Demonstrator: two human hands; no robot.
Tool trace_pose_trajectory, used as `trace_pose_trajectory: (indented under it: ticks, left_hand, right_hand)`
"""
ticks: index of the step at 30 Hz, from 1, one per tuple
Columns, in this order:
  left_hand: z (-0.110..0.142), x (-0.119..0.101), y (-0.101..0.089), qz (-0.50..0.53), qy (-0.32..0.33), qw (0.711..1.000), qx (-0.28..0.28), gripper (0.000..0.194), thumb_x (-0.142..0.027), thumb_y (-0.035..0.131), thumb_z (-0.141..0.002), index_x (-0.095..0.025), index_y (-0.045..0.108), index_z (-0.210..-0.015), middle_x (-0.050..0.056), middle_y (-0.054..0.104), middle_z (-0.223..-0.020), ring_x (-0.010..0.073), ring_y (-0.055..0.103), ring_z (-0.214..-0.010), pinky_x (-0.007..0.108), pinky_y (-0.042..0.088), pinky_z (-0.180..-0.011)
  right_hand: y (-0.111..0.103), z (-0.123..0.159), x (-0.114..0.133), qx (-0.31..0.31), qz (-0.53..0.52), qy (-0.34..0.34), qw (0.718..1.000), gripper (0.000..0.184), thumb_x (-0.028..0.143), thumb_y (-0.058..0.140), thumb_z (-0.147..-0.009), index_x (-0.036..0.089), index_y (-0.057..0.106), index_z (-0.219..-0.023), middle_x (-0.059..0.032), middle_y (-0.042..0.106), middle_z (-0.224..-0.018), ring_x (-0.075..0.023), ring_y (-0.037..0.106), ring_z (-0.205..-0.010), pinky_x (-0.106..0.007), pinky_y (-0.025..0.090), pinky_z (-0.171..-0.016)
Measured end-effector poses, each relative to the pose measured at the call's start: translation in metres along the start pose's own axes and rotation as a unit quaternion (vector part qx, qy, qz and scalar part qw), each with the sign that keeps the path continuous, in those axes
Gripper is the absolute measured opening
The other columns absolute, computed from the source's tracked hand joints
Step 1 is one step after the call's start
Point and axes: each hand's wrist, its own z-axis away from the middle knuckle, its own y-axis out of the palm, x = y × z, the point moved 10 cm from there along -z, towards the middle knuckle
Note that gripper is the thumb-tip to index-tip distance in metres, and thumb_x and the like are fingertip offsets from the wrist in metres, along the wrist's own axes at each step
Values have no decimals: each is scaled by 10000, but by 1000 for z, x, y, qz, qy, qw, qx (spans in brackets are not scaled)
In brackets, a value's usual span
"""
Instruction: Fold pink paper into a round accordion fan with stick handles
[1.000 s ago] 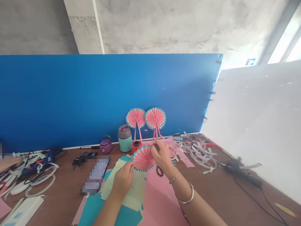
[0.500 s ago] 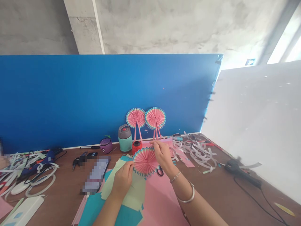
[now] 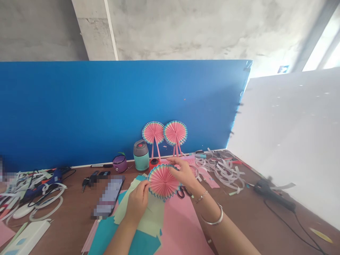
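A round pleated paper fan [image 3: 164, 183], pink with a yellow and blue zigzag rim, is held up over the paper sheets. My left hand [image 3: 138, 199] pinches its left edge between thumb and fingers. At the fan's upper right is my right hand [image 3: 183, 174], its fingers stretched and apart, the thumb lying against the fan's face. Beneath the fan are pink paper [image 3: 180, 226], pale green paper [image 3: 151, 221] and blue paper [image 3: 140, 242]. Dark scissor handles [image 3: 181, 193] show partly beside the fan's right edge.
Two finished-looking fans on sticks, a left fan [image 3: 153, 132] and a right fan [image 3: 175, 132], lean on the blue partition [image 3: 106, 106]. A teal flask [image 3: 141, 161], purple pot [image 3: 119, 163] and phone [image 3: 108, 198] stand left. Paper strips [image 3: 220, 173] and a glue gun [image 3: 275, 198] lie right.
My right hand's fingers have spread apart from a closer pinch at the fan's upper right. The fan has shifted slightly left, showing more of the scissor handles. My left hand keeps its pinch.
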Motion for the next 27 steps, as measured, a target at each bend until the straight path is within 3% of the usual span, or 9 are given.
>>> trace_pose_trajectory:
  ticks: [4,10,15,19,27]
  left_hand:
    - [-2,-3,-3,-3,7,1000,-7,228,-259,344,-916,-208,567,-920,44,704,-803,162,669,-697,251,519,-610]
    - [0,0,2,1,0,1000,9,207,-238,353,-913,-209,557,-937,45,705,-835,161,670,-731,243,510,-618]
    - [1,1,3,15,-16,1000,18,210,-261,353,-919,-207,556,-935,36,691,-803,154,656,-683,231,482,-565]
    - [0,8,2,36,-68,997,17,235,-319,353,-920,-206,558,-899,11,643,-683,150,615,-570,234,447,-510]
    - [8,39,-4,76,-187,979,-32,248,-394,393,-895,-196,541,-889,40,668,-743,173,646,-638,237,435,-521]
  right_hand:
    - [1,0,3,1,1,0,1000,345,145,480,-654,190,695,-921,-53,700,-957,-210,618,-901,-336,475,-796]
    - [-1,-1,-8,-26,28,24,999,232,193,419,-672,169,645,-719,-21,662,-704,-171,582,-647,-277,448,-613]
    - [-9,-3,-18,-71,9,35,997,288,259,404,-779,167,648,-902,-38,658,-749,-170,576,-644,-283,448,-614]
    - [-19,-3,-19,-101,-20,34,994,358,339,410,-849,160,586,-1105,-72,672,-857,-200,617,-801,-321,471,-732]
    - [-18,-4,-27,-86,-16,62,994,370,412,453,-841,162,617,-1058,-108,666,-1009,-232,608,-920,-360,459,-808]
